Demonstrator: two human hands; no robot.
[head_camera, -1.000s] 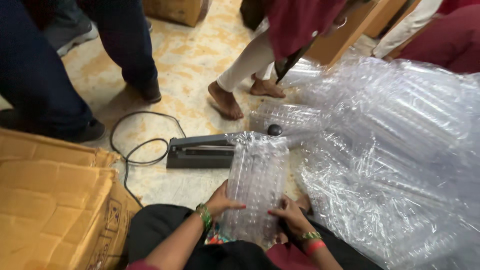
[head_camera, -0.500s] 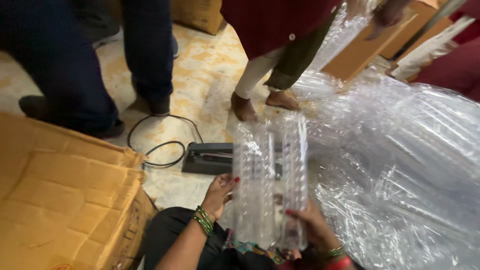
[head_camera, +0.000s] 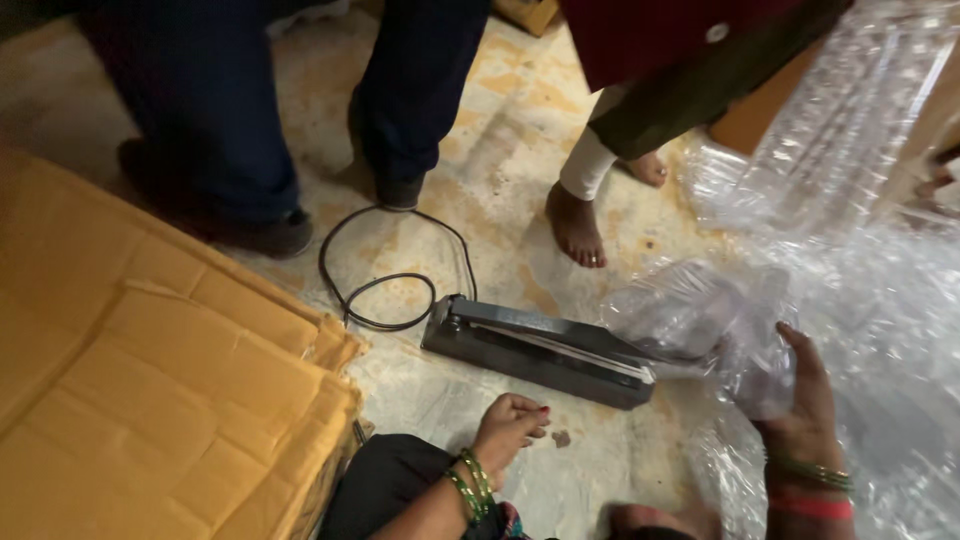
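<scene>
My right hand was spread open against a clear plastic pack at the right of the frame, fingers stretched up along its side and the palm pressed to it rather than clamped round it. One end of the pack lay at the right end of the dark heat sealer, which sat on the floor in the middle of the frame with its bar lifted a little. My left hand was below the sealer, near the lower middle, fingers curled loosely with nothing in them, just short of touching the machine. Green bangles ringed that wrist. A black cord looped from the sealer's left end across the mottled floor. More clear plastic packs were heaped along the right edge. Flattened cardboard filled the lower left. In the upper part stood another person's dark trouser legs and shoes, and beside them a bare foot.
</scene>
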